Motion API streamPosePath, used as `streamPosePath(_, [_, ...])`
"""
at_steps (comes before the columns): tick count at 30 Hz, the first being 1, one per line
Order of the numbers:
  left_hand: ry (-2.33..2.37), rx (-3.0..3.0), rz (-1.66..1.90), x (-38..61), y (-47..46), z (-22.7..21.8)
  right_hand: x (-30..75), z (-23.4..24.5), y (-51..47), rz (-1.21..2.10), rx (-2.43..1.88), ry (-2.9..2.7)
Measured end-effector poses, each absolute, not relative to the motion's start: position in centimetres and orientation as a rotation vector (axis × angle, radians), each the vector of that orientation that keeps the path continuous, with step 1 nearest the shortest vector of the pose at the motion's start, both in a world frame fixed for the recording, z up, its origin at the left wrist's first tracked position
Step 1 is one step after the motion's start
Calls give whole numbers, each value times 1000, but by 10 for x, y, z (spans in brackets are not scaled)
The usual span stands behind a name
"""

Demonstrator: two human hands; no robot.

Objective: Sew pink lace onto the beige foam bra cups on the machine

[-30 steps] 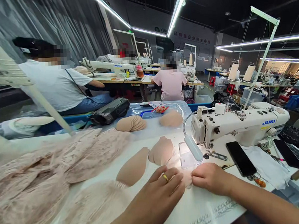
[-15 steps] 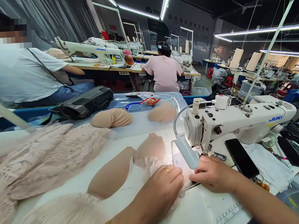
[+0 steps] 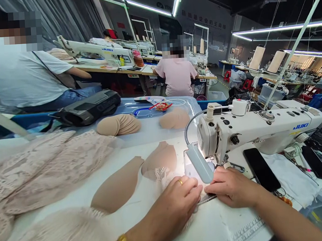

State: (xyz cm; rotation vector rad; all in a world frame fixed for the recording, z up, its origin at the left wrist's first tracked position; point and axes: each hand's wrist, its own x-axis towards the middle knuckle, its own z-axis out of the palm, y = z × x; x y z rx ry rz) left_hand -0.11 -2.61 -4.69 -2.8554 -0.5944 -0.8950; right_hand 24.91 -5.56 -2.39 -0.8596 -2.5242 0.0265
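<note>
My left hand (image 3: pixel 173 204), with a gold ring, lies palm down with fingers together on a pale lace piece (image 3: pixel 162 175) in front of the needle of a white sewing machine (image 3: pixel 260 130). My right hand (image 3: pixel 230 187) rests just to its right, fingers curled over the fabric edge and a thin metal tool (image 3: pixel 206 199). The machine's lamp (image 3: pixel 199 163) shines on the spot between both hands. Two beige bra cups (image 3: pixel 116 187) lie to the left on the white table (image 3: pixel 227 225).
A heap of pink lace (image 3: pixel 38 171) covers the left of the table. Stacked cups (image 3: pixel 119 124) and a black bag (image 3: pixel 89 108) sit behind. A black phone (image 3: pixel 261 169) lies right of the machine. Other people sew at machines further back.
Both hands have slid forward with the lace piece toward the machine's needle. The view has dropped and turned slightly left.
</note>
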Motion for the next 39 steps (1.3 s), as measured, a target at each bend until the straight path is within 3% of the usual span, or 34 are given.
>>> streamPosePath(23, [-480, -3075, -847, 5, 24, -37, 244, -46, -43, -88, -1232, -2432])
streamPosePath(28, [-533, -3073, -693, 6, 25, -30, 243, -45, -42, -114, -1234, -2414])
streamPosePath(39, [-709, -3013, -604, 11, 28, -26, 247, -50, -39, 84, -1165, -2317])
